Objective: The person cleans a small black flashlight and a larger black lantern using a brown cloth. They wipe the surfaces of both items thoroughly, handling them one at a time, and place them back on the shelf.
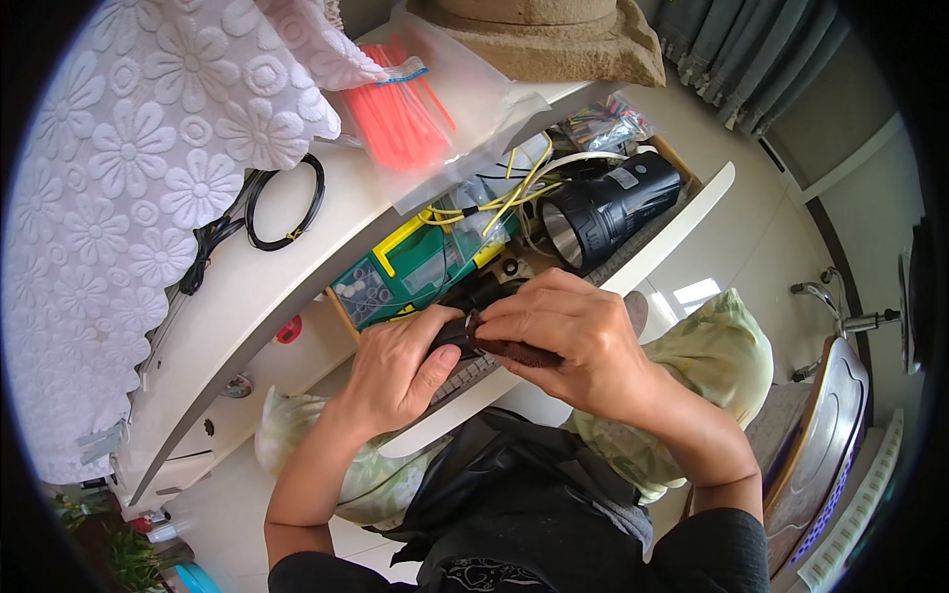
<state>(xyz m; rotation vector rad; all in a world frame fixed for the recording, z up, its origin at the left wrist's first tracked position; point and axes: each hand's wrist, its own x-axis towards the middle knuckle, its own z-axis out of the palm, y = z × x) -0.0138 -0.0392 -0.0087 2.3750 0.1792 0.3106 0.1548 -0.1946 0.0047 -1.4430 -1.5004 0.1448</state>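
Over the open drawer (682,221), my left hand (397,367) grips a dark, black object (451,339); its exact kind is hidden by the fingers. My right hand (574,330) pinches a dark brown cloth (523,353) and presses it against the object's right end. Both hands meet near the drawer's front edge. Just beyond them in the drawer lies a green case (426,259) with yellow latches and a clear-lidded compartment of small parts. To its right rests a large black flashlight (608,207), its lens facing left toward the hands.
Yellow cables (511,199) and a bag of coloured tubes (608,122) lie in the drawer. On the white desktop (296,259) are a coiled black cable (248,211), a plastic bag of pink-red strips (400,118) and a floral white cloth (141,163). A stone-like base (549,41) stands behind.
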